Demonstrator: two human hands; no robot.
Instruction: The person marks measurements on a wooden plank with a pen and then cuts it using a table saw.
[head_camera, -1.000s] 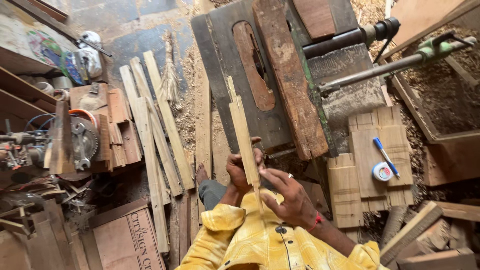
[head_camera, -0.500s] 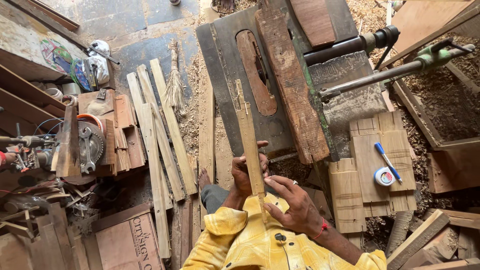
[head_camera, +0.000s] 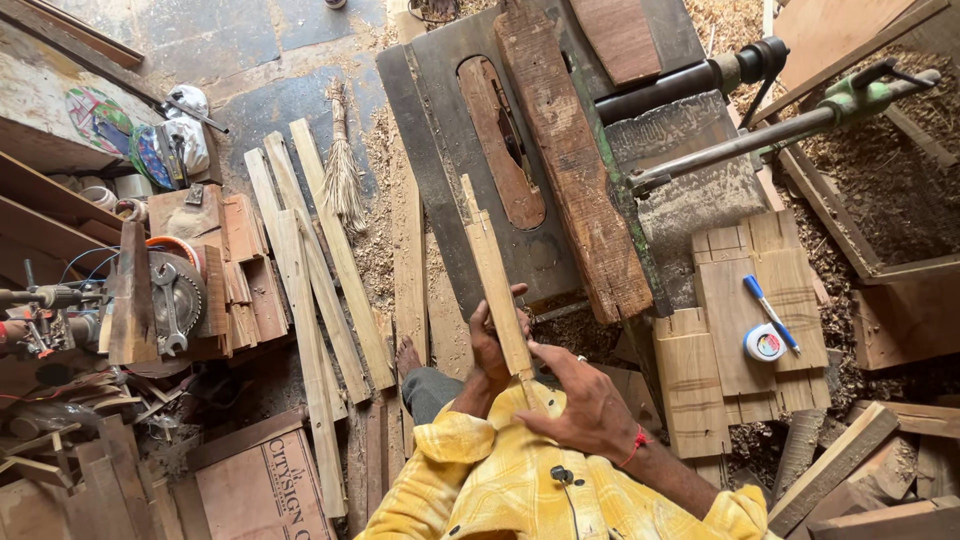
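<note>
Long pale wooden strip (head_camera: 497, 290) is being held in both hands, over the lap of the person in the yellow checked shirt (head_camera: 520, 480). Its long axis is running from the chest up and slightly left, far end with a narrow notched tip pointing toward the dark grey saw-table top (head_camera: 450, 130), ending just short of the oval brown wooden insert (head_camera: 500, 140).

Left hand (head_camera: 492, 345) is sitting on the left side of the strip, fingers curled closed around its edge near the lower third. Right hand (head_camera: 590, 405) is sitting lower and to the right, nearest the strip's near end; thumb and index are pinching that end, remaining fingers loosely folded. So the strip is extending away from both hands, most of its length unsupported past the left hand.

Right hand is nearer the body, left hand is nearer the free end.

A wide rough reddish plank (head_camera: 570, 160) is lying across the saw table to the right of the strip, roughly parallel, not touching it. Loose pale slats (head_camera: 320, 270) are lying on the floor to the left, well apart. Blue pen (head_camera: 770, 312) and round tape measure (head_camera: 765, 343) are resting on flat boards to the right, out of reach.
</note>
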